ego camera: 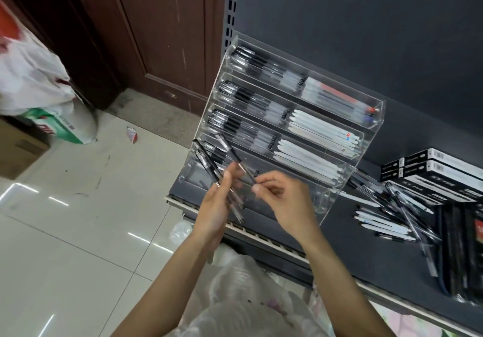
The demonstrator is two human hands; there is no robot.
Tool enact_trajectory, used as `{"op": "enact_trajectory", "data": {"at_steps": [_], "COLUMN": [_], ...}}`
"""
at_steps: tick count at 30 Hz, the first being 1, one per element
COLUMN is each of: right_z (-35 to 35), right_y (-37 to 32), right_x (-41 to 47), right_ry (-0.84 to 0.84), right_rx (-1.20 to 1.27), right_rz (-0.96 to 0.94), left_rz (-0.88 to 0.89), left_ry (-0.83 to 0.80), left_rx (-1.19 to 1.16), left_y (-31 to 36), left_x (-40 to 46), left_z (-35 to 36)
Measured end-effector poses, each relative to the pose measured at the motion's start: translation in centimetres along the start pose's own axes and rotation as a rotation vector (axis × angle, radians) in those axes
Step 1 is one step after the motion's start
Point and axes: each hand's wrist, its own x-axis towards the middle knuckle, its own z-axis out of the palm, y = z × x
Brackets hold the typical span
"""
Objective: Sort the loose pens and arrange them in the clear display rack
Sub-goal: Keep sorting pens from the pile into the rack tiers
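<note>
Clear acrylic rack: the display rack [371, 117] was seen standing on a dark shelf [339, 234], tilted back against the shelving unit's dark rear panel.

Left hand: a small bundle of black-capped clear pens [209, 165] was held in the left hand [215, 210], fingers curled round the barrels, in front of the rack's lowest tier.

Right hand: one pen [236, 157] of the bundle was pinched at its lower end between thumb and forefinger of the right hand [285, 203], the other fingers loosely curled.

Work done: the upper tiers were found stocked, black-capped pens to the left, pale-barrelled pens [308, 161] to the right, with red- and blue-tipped ones in the top row.

Work left: the bottom tier appeared largely unfilled, and a pile of loose pens [392, 216] was left lying on the shelf to the right of the rack, beside boxed stock [433, 169]. The task was judged to be well past halfway.

Hard to make out: the count of pens in the left grip could not be told through motion blur, and tier dividers were lost in reflections. The boxed stock was cut off at the frame's right edge.
</note>
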Motion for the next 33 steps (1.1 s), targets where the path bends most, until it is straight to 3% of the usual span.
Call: {"op": "enact_trajectory", "data": {"at_steps": [4,8,14,22,28,31,33], "right_z": [-1.3,-0.5,1.6,3.7,4.2,3.5,2.9], "right_y": [1.5,2.3,2.5,0.4,-0.1,-0.2,-1.4], "right_x": [1.3,2.7,4.3,6.7,7.2,5.4,3.2], "right_ry": [0.205,0.231,0.197,0.121,0.09,0.14,0.069], "right_rx": [-0.408,-0.703,-0.827,-1.137,-1.066,-0.734,-0.469], "right_rz": [-0.106,-0.272,-0.327,-0.454,-0.415,-0.408,-0.291], "left_rz": [-0.059,-0.071,-0.057,-0.064,-0.085,-0.07,-0.032], "left_ry": [0.19,0.312,0.311,0.251,0.146,0.149,0.113], "left_rx": [-0.132,-0.228,-0.211,0.013,0.025,0.06,0.072], "left_y": [-0.3,-0.6,-0.7,-0.4,-0.3,-0.3,-0.2], "left_x": [0.2,0.3,0.3,0.1,0.4,0.6,0.8], "left_z": [-2.6,-4.9,-5.7,-4.4,-4.1,-3.8,-3.4]}}
